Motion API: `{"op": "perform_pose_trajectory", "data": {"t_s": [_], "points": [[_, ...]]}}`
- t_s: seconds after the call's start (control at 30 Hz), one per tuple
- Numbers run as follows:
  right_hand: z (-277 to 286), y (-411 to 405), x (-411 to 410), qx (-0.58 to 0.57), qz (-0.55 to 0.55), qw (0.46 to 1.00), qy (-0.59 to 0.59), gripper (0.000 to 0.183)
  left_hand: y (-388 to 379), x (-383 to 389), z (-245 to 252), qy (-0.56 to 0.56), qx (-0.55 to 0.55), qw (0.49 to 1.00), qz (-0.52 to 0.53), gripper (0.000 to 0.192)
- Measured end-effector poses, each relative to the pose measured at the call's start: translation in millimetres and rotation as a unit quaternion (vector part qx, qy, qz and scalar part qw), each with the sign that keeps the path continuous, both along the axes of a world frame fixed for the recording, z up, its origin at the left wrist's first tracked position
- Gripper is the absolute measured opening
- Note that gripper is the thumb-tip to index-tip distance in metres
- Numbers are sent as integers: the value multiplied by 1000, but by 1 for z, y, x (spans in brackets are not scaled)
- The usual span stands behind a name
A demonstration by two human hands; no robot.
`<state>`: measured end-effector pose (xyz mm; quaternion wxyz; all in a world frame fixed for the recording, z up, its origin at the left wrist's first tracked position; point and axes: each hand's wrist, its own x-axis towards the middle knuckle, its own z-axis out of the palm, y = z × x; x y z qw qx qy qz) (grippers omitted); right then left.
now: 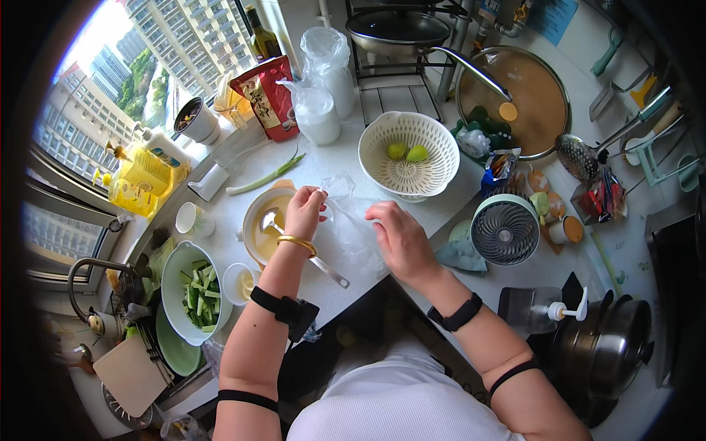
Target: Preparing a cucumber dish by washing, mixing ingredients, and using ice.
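My left hand point(306, 208) pinches the upper edge of a clear plastic bag point(353, 237) between thumb and fingers. The bag hangs crumpled over the white countertop. To its right is my right hand point(401, 238), fingers bent and thumb apart, with nothing visible in it. Partly hidden behind my left hand, a bowl point(255, 220) contains pale yellow liquid. A metal ladle point(329, 272) leans in that bowl, its handle sticking out towards me. Close by stands a small clear cup point(236, 284) with pale slices inside.
Cut cucumber pieces point(201, 295) fill a pale bowl point(171, 275) at left. Beyond my hands, a white colander point(380, 149) holds two green fruits point(407, 152). A green onion point(267, 176), a paper cup point(194, 219) and a small fan point(504, 231) are also around.
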<state>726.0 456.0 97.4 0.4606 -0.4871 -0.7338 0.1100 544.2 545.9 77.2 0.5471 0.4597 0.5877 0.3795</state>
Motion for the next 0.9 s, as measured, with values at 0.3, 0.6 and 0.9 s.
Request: {"op": "perform_pose_trajectory", "data": {"t_s": [0.3, 0.6, 0.9], "points": [[-38, 1, 14, -243, -8, 949, -199, 22, -10, 2, -17, -290, -206, 925, 133, 11], [-36, -21, 18, -303, 15, 918, -255, 75, -1, -17, -32, -237, -162, 954, 80, 7], [-53, -6, 37, -430, -107, 875, -196, 96, -35, 6, 1, 394, 365, 842, -53, 37]]}}
